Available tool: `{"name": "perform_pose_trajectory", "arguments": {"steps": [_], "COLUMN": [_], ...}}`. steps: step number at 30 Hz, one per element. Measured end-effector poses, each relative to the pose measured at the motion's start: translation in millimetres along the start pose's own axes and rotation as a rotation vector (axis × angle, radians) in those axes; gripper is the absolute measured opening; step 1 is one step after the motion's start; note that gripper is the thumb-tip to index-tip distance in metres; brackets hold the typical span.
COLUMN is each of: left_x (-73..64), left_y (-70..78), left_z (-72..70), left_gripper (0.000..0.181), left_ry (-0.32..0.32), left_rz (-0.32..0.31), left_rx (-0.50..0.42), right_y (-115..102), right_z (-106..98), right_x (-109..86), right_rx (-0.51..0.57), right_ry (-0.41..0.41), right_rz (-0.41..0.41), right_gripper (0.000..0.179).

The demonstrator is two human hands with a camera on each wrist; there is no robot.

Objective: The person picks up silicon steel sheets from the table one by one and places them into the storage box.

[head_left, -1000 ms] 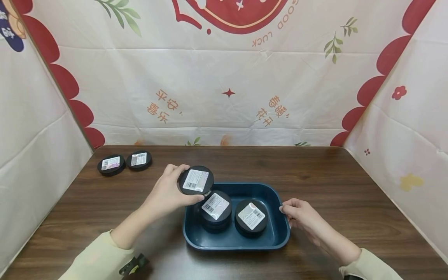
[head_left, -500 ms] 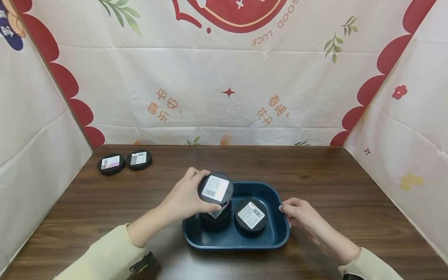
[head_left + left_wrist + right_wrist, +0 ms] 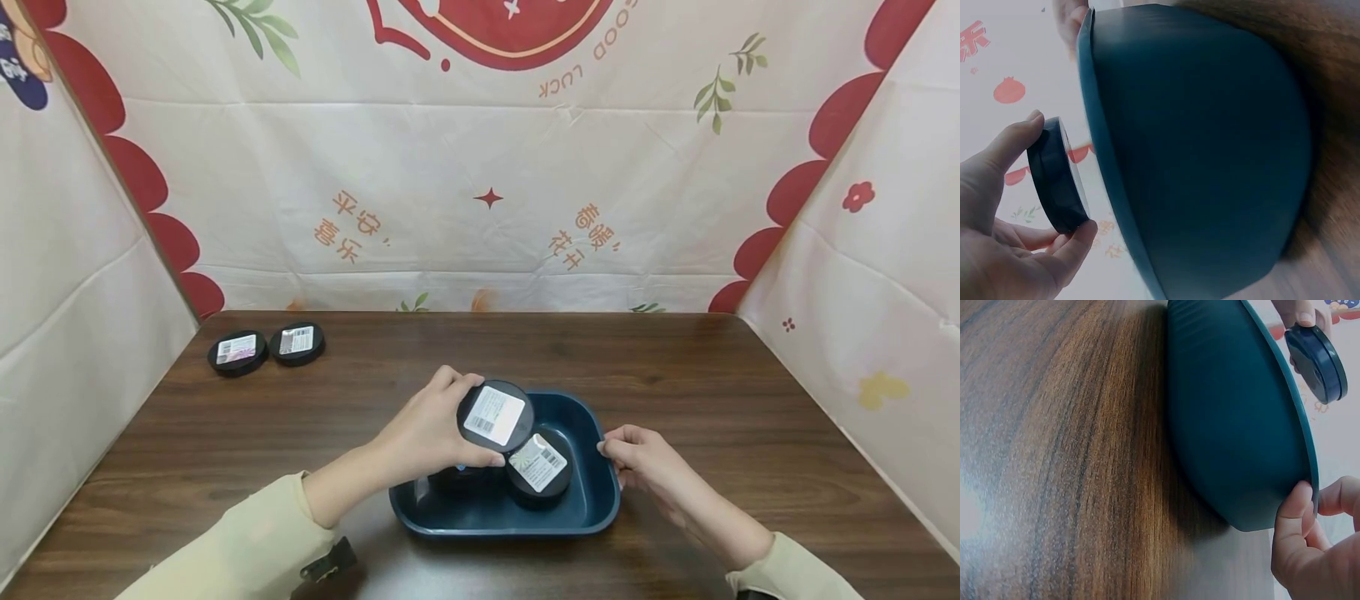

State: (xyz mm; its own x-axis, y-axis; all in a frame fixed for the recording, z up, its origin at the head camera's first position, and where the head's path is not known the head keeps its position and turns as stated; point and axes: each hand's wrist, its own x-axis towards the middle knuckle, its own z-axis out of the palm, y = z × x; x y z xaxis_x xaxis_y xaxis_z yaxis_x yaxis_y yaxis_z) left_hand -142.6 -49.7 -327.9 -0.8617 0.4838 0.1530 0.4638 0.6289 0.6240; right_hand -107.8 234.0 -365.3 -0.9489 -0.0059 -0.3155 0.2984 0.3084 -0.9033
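My left hand (image 3: 431, 429) grips a round black flat jar (image 3: 496, 415) with a white barcode label, thumb on one side and fingers on the other. In both wrist views this jar (image 3: 1057, 177) is raised above the rim of the dark blue tray (image 3: 510, 525). Within the tray, a second labelled black jar (image 3: 538, 467) is partly covered by the held one. Further left inside, more black jar surface shows beneath my left hand, mostly hidden. At the tray's right end my right hand (image 3: 648, 462) pinches the rim between thumb and fingers, as the right wrist view also shows.
Two more black jars with white labels, one jar (image 3: 237, 353) beside the other jar (image 3: 297, 344), lie at the far left of the brown wooden table (image 3: 675, 375). A printed white cloth (image 3: 480, 150) stands along the back and both sides.
My left hand has carried the held jar rightward across the tray, from above the left jars to over the right one. My right hand and the tray have stayed in place.
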Motion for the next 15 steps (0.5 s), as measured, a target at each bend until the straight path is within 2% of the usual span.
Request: {"name": "perform_pose_trajectory", "arguments": {"steps": [8, 15], "left_x": [5.1, 12.2], "left_y": [9.0, 16.9], "left_z": [9.9, 15.5], "left_gripper": [0.091, 0.092], "left_ry": [-0.052, -0.095], "left_rz": [0.014, 0.044], "left_rx": [0.034, 0.108], "right_y": [1, 1], "right_z": [0, 0], "right_x": [0.4, 0.2], "right_rx": [0.002, 0.018], "right_ry": [-0.012, -0.008], "right_rz": [0.000, -0.006], "right_gripper": [0.026, 0.023]}}
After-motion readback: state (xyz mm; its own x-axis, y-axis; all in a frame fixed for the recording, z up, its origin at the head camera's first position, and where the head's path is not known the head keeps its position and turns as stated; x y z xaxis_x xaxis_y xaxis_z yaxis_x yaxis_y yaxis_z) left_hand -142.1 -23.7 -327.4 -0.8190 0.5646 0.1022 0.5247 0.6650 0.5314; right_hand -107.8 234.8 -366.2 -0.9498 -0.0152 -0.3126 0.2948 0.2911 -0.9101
